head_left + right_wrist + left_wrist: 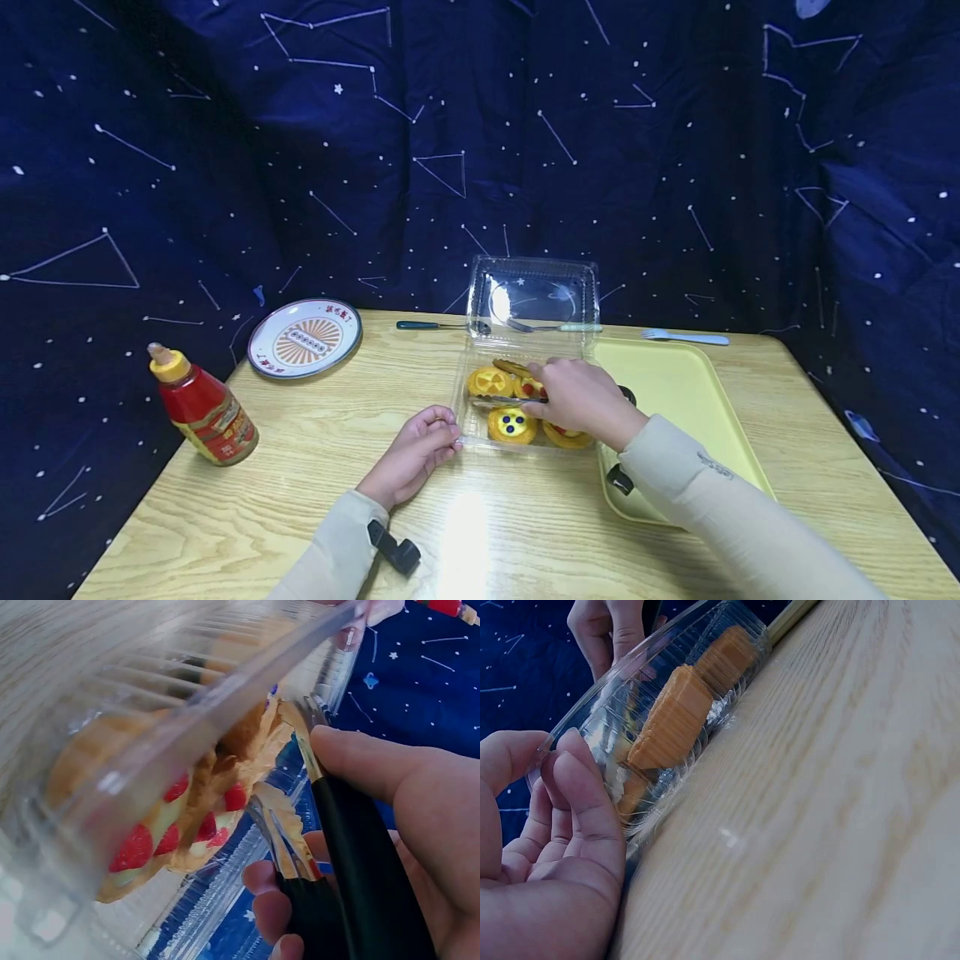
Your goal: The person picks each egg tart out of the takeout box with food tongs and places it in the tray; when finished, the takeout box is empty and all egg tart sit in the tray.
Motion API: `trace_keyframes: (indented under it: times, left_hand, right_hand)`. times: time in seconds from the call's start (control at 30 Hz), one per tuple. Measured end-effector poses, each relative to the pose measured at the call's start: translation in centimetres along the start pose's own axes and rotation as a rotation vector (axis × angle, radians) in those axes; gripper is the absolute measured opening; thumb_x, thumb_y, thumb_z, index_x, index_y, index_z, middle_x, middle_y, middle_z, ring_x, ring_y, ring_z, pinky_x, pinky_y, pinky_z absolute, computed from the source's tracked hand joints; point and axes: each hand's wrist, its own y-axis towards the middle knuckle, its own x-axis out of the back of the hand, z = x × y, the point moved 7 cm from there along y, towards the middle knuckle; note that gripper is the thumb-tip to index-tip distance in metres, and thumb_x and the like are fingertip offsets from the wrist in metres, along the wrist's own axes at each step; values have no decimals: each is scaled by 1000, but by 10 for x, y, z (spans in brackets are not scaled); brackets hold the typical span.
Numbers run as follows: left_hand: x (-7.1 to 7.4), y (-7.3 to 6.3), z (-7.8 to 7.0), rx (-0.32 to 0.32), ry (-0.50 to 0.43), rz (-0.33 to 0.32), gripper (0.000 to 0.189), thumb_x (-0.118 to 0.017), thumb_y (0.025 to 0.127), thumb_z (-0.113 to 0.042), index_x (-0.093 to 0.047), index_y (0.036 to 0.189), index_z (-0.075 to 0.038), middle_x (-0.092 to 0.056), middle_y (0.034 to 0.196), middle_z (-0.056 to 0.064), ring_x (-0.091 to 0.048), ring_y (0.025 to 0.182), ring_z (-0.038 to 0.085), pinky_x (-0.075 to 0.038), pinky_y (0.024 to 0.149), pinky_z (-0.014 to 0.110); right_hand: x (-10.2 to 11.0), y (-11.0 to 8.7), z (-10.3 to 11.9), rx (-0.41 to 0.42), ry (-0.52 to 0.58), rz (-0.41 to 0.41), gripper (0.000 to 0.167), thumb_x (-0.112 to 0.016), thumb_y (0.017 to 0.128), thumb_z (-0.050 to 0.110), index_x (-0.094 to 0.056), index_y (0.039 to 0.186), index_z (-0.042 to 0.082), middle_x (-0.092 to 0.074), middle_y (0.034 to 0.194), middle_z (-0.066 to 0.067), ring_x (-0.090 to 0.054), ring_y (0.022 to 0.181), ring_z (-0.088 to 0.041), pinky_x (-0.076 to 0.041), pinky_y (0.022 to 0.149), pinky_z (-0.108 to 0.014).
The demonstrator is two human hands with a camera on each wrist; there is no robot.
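My right hand (577,400) holds food tongs (352,847) by their black handles, over a clear plastic clamshell box (459,417). The tongs' two metal arms stand apart, one along each side of the back row of tarts; whether they touch one cannot be told. Inside the box sit a tart with yellow fruit pieces (491,382), a blueberry tart (512,426) and strawberry tarts (154,840), partly hidden by my right hand. Thumb and fingers of my left hand (562,817) pinch the box's rim at its front left corner.
The raised clear lid (536,292) leans back, with a dark-handled utensil (420,325) and fork (577,327) behind it. A yellow tray (675,392) lies right, a blue fork (686,337) beyond. Left are a patterned plate (303,337) and red sauce bottle (206,408).
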Motion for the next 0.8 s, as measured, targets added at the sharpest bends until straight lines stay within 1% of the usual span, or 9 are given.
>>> trace_keyframes:
  times: [0.07,0.1,0.3,0.43,0.5,0.67,0.73,0.8]
  left_hand:
    - [0,0,0,-1,1,0,17,-59,95,-2,-47,108,-2,-58,86,1,-60,83,14,-52,71,19]
    - [0,0,0,-3,2,3,17,-59,95,-2,-47,108,-1,-58,86,1,-60,83,14,-52,71,19]
    - [0,0,-1,-5,0,7,16,-59,95,-2,-48,107,-3,-59,86,0,-61,82,13,-52,71,19]
    - [0,1,1,1,4,-2,16,-59,95,-2,-49,107,-3,-59,85,0,-60,82,13,-52,71,19]
    - [0,1,1,1,9,-4,17,-60,95,-3,-49,107,-3,-59,85,0,-60,82,13,-51,71,19]
    - [0,1,0,-1,9,0,15,-59,95,-3,-49,106,-5,-59,85,0,-60,82,13,-51,71,20]
    - [0,1,0,-3,8,4,14,-59,95,-3,-50,105,-6,-59,85,1,-60,82,13,-52,72,20]
    - [0,1,0,-6,7,9,13,-59,95,-3,-50,104,-6,-59,85,1,-60,82,13,-52,72,20]
  right_hand:
    - [1,-1,0,-11,-1,7,68,-71,86,54,-58,137,13,-64,94,-2,-57,77,-20,-51,61,-40]
    - [2,-1,0,-14,2,10,68,-71,86,54,-58,137,12,-64,93,-1,-56,77,-20,-51,61,-40]
    - [5,-1,1,-21,31,28,58,-71,87,52,-63,127,11,-57,78,2,-53,70,-20,-45,55,-37]
    - [2,-2,-1,-16,24,15,60,-72,85,52,-63,129,12,-60,84,1,-55,74,-21,-47,58,-40]
    - [1,-1,-1,-6,22,-1,57,-72,86,51,-64,127,12,-61,86,1,-55,76,-20,-48,60,-41]
    - [0,0,-3,17,31,-37,44,-72,88,46,-67,118,14,-59,79,4,-54,69,-18,-48,57,-38]
    - [0,0,-3,22,31,-45,43,-72,89,45,-67,119,15,-60,79,5,-54,67,-16,-48,56,-36]
    - [0,-1,-4,21,40,-49,47,-71,89,45,-66,125,15,-62,81,4,-54,66,-15,-47,54,-35]
